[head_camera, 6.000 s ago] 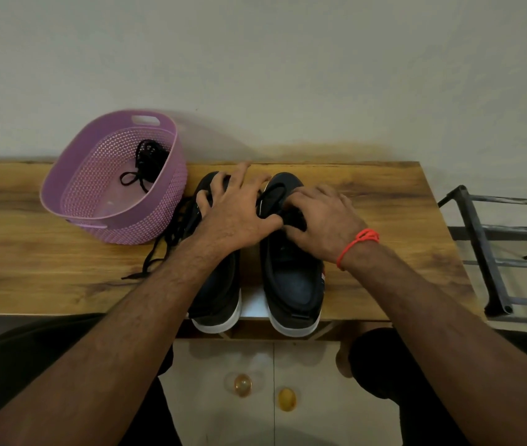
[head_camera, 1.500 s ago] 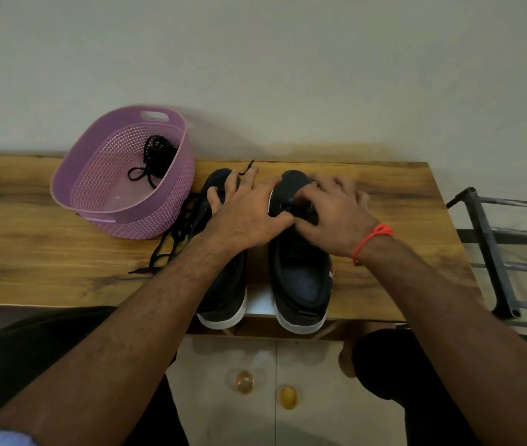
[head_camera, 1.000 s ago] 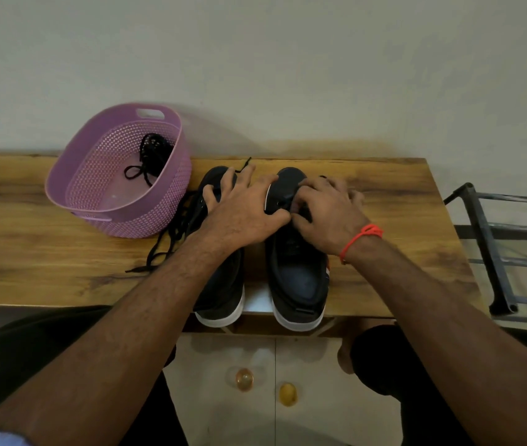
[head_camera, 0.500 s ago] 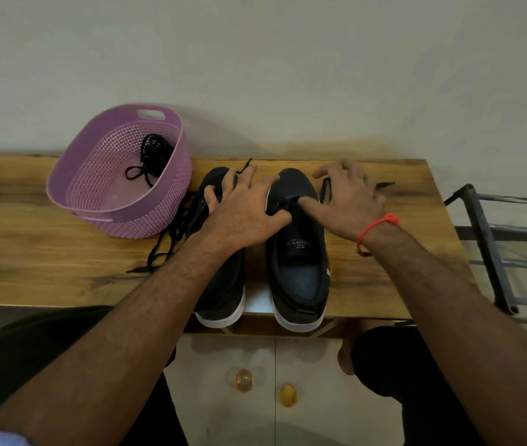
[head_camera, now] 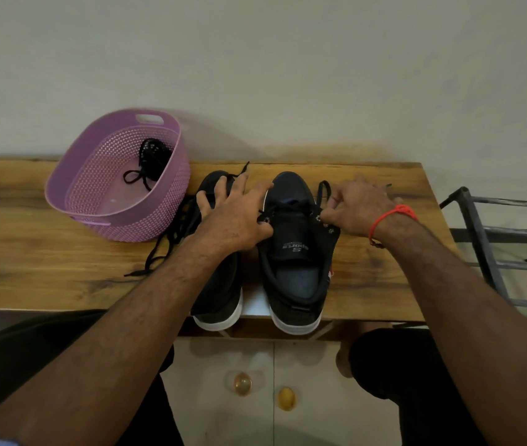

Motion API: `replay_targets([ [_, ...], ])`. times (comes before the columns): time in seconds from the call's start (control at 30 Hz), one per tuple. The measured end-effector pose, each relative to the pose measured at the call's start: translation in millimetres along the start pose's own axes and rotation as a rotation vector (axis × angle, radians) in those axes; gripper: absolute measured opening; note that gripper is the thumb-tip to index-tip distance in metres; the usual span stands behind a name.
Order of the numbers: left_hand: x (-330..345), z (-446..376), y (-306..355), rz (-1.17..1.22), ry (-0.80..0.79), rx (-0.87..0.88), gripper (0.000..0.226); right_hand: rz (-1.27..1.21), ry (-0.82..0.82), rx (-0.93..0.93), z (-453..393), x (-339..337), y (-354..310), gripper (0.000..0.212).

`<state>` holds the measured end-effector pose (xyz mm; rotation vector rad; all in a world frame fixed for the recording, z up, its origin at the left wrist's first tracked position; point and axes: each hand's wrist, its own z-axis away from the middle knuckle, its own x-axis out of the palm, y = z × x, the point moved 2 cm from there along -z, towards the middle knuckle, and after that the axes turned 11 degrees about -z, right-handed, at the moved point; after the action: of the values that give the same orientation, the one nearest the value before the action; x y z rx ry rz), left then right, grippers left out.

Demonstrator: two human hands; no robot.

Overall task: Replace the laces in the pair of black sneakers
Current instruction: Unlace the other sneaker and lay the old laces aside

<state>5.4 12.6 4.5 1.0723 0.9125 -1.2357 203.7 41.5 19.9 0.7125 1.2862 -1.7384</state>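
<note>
Two black sneakers with white soles stand side by side on the wooden table [head_camera: 30,252], heels at its front edge. My left hand [head_camera: 236,217] rests with spread fingers on the left sneaker [head_camera: 220,284], its thumb touching the left eyelet row of the right sneaker [head_camera: 297,272]. My right hand [head_camera: 358,207] pinches a black lace [head_camera: 323,189] at the right sneaker's right eyelet row; the lace loops up beside the toe and crosses the lowest eyelets. A loose black lace [head_camera: 165,249] lies left of the left sneaker. Another bundled black lace [head_camera: 151,159] lies in the purple basket [head_camera: 172,207].
The basket stands at the back left of the table, against the wall. A dark metal rack [head_camera: 481,239] stands just off the table's right end. Below the front edge are white cupboard doors with two knobs [head_camera: 243,383].
My right hand has moved off the right sneaker's tongue to its right side, drawing the lace out sideways. The tongue now shows. My left hand has stayed put.
</note>
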Motion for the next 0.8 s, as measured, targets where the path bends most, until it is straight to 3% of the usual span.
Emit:
replay_targets([
  [0.23,-3,1,5,0.070,0.021,0.068,0.063,-0.196,-0.041,-0.046,-5,6,-1,0.021],
  [0.5,0,2,32,-0.115,0.134,0.128,0.033,-0.205,-0.095,-0.128,3,4,-8,0.016],
  [0.8,3,3,44,-0.158,0.222,0.095,0.029,-0.145,-0.093,-0.210,6,0,-12,0.019],
])
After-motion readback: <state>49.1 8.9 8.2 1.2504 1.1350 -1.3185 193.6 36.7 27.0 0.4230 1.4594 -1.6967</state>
